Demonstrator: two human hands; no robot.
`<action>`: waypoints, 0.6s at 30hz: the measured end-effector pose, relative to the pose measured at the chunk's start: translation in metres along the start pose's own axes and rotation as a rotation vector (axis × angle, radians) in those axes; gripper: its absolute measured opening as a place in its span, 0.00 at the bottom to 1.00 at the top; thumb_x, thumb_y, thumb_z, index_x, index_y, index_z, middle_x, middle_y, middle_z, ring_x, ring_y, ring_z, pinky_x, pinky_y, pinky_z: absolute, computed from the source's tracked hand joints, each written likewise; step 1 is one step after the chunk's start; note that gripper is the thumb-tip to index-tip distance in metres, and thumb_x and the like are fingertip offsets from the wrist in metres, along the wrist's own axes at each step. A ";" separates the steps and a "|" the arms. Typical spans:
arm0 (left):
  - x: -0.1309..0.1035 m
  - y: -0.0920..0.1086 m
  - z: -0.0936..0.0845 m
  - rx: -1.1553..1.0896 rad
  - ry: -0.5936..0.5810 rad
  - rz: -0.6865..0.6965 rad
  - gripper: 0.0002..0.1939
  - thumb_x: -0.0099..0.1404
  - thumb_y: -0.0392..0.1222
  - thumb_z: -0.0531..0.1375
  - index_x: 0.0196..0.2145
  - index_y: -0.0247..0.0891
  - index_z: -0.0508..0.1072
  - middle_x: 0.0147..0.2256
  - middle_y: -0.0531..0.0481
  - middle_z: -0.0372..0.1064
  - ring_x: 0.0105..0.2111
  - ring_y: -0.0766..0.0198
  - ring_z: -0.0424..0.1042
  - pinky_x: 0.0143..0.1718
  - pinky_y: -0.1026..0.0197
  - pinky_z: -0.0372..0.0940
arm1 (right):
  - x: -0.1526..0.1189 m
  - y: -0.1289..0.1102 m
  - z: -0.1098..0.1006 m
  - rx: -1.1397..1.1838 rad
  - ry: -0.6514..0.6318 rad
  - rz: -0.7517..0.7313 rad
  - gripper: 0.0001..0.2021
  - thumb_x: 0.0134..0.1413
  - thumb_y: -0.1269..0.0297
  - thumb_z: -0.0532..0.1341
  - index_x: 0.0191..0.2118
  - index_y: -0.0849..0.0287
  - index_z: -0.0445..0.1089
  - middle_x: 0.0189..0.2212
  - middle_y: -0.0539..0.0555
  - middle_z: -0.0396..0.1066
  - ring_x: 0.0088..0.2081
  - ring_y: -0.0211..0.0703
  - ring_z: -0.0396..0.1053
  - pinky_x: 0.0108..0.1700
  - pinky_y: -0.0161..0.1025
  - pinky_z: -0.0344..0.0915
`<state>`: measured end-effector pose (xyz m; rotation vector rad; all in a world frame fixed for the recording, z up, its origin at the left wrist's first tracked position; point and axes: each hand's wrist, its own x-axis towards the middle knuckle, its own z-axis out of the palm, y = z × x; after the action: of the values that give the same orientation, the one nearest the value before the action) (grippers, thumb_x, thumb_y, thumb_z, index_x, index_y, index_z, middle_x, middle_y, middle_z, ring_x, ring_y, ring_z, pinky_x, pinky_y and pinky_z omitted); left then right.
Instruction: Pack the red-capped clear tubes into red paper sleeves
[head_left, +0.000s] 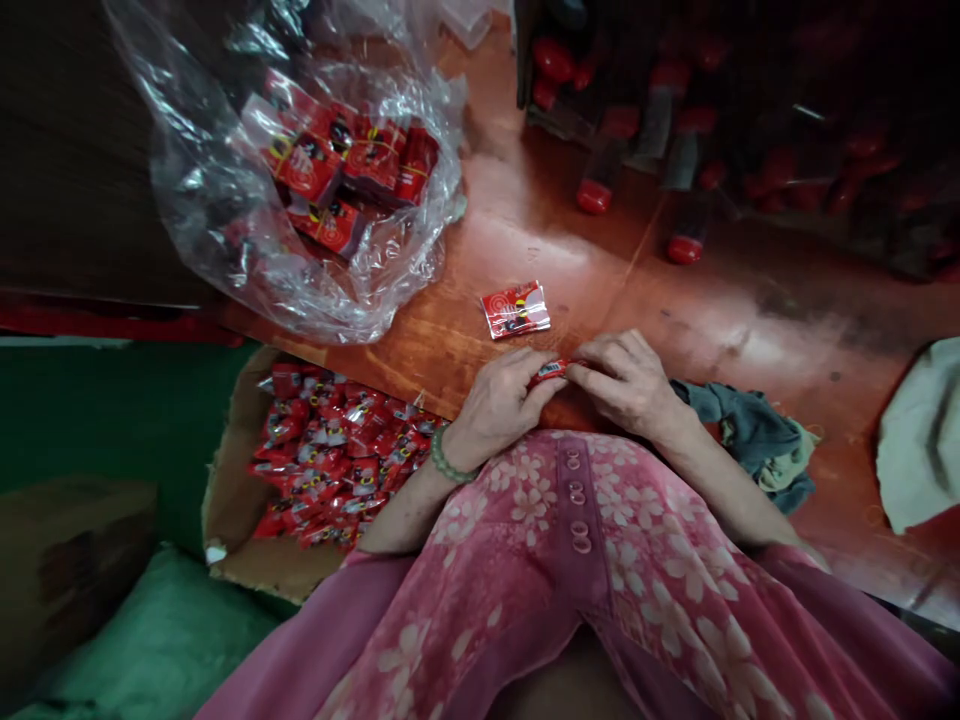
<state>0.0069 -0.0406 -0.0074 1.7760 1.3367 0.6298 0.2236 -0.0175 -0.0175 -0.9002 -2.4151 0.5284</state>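
Both hands meet at the table's near edge around a small red wrapper-like piece with a barcode patch. My left hand, with a green bead bracelet on its wrist, pinches the piece's left end. At the other end, the fingers of my right hand are closed on it too. Part of the piece is hidden by the fingers, so its full shape cannot be made out. Just beyond the hands lies a short stack of flat red printed wrappers.
A clear plastic bag holds banded red bundles. Beside the table, a cardboard box contains many small red packets. Red-capped containers stand at the back right. Dark cloth lies by my right forearm; a pale cloth-like item is farther right.
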 end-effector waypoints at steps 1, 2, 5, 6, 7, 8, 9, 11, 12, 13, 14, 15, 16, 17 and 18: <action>0.001 0.000 -0.001 -0.114 0.010 -0.038 0.15 0.70 0.48 0.62 0.43 0.34 0.80 0.38 0.44 0.81 0.37 0.58 0.78 0.42 0.58 0.72 | 0.002 0.000 -0.002 0.041 0.002 0.032 0.10 0.70 0.65 0.58 0.46 0.50 0.78 0.45 0.57 0.79 0.46 0.49 0.72 0.46 0.49 0.66; 0.002 -0.001 -0.001 -0.214 0.025 -0.081 0.13 0.68 0.48 0.64 0.40 0.36 0.81 0.35 0.47 0.81 0.33 0.61 0.78 0.38 0.61 0.71 | 0.003 0.000 -0.004 0.091 0.016 0.084 0.09 0.69 0.62 0.59 0.46 0.51 0.78 0.46 0.57 0.79 0.46 0.49 0.73 0.47 0.49 0.68; 0.005 -0.001 -0.001 -0.382 0.112 -0.171 0.10 0.62 0.47 0.68 0.36 0.38 0.82 0.32 0.51 0.81 0.31 0.64 0.76 0.36 0.63 0.69 | 0.006 -0.001 -0.006 0.345 0.105 0.322 0.15 0.63 0.52 0.66 0.50 0.52 0.76 0.45 0.57 0.80 0.45 0.49 0.76 0.49 0.50 0.72; 0.006 0.000 -0.001 -0.400 0.146 -0.180 0.10 0.60 0.46 0.69 0.35 0.38 0.82 0.32 0.51 0.81 0.31 0.64 0.76 0.36 0.63 0.69 | 0.008 -0.001 -0.006 0.466 0.128 0.411 0.19 0.60 0.49 0.68 0.52 0.53 0.75 0.44 0.56 0.80 0.45 0.49 0.76 0.50 0.49 0.72; 0.007 0.000 -0.002 -0.408 0.181 -0.183 0.09 0.58 0.46 0.70 0.35 0.39 0.82 0.32 0.52 0.81 0.31 0.64 0.76 0.37 0.62 0.69 | 0.010 -0.002 -0.006 0.592 0.139 0.495 0.21 0.58 0.47 0.70 0.52 0.53 0.75 0.44 0.55 0.80 0.44 0.48 0.77 0.50 0.48 0.73; 0.008 0.000 -0.003 -0.412 0.219 -0.182 0.09 0.57 0.46 0.70 0.34 0.39 0.82 0.31 0.53 0.81 0.31 0.64 0.75 0.37 0.62 0.69 | 0.013 -0.004 -0.006 0.706 0.135 0.566 0.23 0.55 0.46 0.71 0.52 0.52 0.75 0.43 0.53 0.80 0.43 0.46 0.77 0.49 0.47 0.74; 0.009 0.001 -0.005 -0.416 0.253 -0.175 0.08 0.57 0.45 0.71 0.33 0.40 0.82 0.31 0.53 0.81 0.31 0.64 0.75 0.37 0.62 0.69 | 0.017 -0.005 -0.006 0.797 0.123 0.622 0.23 0.54 0.46 0.72 0.50 0.52 0.76 0.41 0.52 0.81 0.41 0.45 0.77 0.48 0.45 0.74; 0.013 0.002 -0.010 -0.427 0.298 -0.157 0.07 0.57 0.45 0.71 0.30 0.40 0.81 0.29 0.54 0.80 0.30 0.65 0.74 0.37 0.62 0.69 | 0.026 -0.007 -0.008 0.875 0.101 0.659 0.17 0.54 0.48 0.72 0.43 0.53 0.79 0.36 0.50 0.80 0.37 0.42 0.76 0.43 0.41 0.74; 0.015 0.004 -0.013 -0.433 0.296 -0.154 0.08 0.57 0.45 0.71 0.29 0.40 0.80 0.29 0.54 0.79 0.30 0.65 0.74 0.37 0.62 0.69 | 0.031 -0.008 -0.009 0.870 0.102 0.646 0.13 0.55 0.50 0.72 0.39 0.54 0.80 0.34 0.49 0.79 0.35 0.41 0.75 0.41 0.40 0.73; 0.017 0.005 -0.016 -0.446 0.279 -0.154 0.08 0.57 0.45 0.71 0.29 0.39 0.81 0.28 0.54 0.79 0.29 0.65 0.73 0.37 0.62 0.69 | 0.036 -0.008 -0.011 0.849 0.111 0.625 0.11 0.57 0.53 0.71 0.35 0.54 0.79 0.31 0.48 0.78 0.33 0.40 0.74 0.41 0.39 0.72; 0.018 0.006 -0.020 -0.462 0.245 -0.159 0.08 0.57 0.46 0.72 0.30 0.39 0.81 0.29 0.54 0.79 0.29 0.65 0.73 0.37 0.62 0.69 | 0.041 -0.008 -0.012 0.822 0.125 0.605 0.10 0.59 0.55 0.69 0.33 0.55 0.78 0.30 0.48 0.77 0.33 0.39 0.73 0.40 0.39 0.71; 0.020 0.007 -0.023 -0.480 0.202 -0.163 0.08 0.57 0.46 0.72 0.32 0.40 0.82 0.30 0.54 0.80 0.30 0.65 0.74 0.38 0.62 0.69 | 0.044 -0.007 -0.013 0.792 0.136 0.589 0.10 0.61 0.57 0.68 0.31 0.55 0.77 0.29 0.48 0.76 0.32 0.39 0.72 0.41 0.39 0.70; 0.021 0.008 -0.027 -0.496 0.159 -0.162 0.09 0.58 0.46 0.72 0.34 0.40 0.83 0.31 0.53 0.80 0.31 0.64 0.75 0.39 0.62 0.69 | 0.047 -0.006 -0.014 0.761 0.139 0.574 0.10 0.62 0.58 0.67 0.31 0.55 0.76 0.29 0.47 0.75 0.32 0.38 0.71 0.41 0.38 0.70; 0.022 0.009 -0.030 -0.510 0.126 -0.154 0.09 0.59 0.47 0.71 0.36 0.41 0.84 0.33 0.53 0.81 0.32 0.64 0.75 0.39 0.62 0.70 | 0.049 -0.005 -0.015 0.725 0.132 0.559 0.10 0.63 0.58 0.66 0.31 0.56 0.75 0.29 0.47 0.74 0.32 0.38 0.71 0.41 0.38 0.69; 0.023 0.009 -0.032 -0.518 0.108 -0.145 0.09 0.61 0.48 0.70 0.37 0.41 0.84 0.34 0.53 0.82 0.32 0.63 0.76 0.40 0.62 0.70 | 0.051 -0.004 -0.016 0.682 0.113 0.537 0.11 0.64 0.58 0.64 0.31 0.56 0.74 0.29 0.47 0.74 0.32 0.38 0.70 0.41 0.38 0.69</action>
<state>-0.0057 -0.0098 0.0159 1.2320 1.2212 0.9058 0.1976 0.0177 0.0133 -1.1944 -1.6702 1.3476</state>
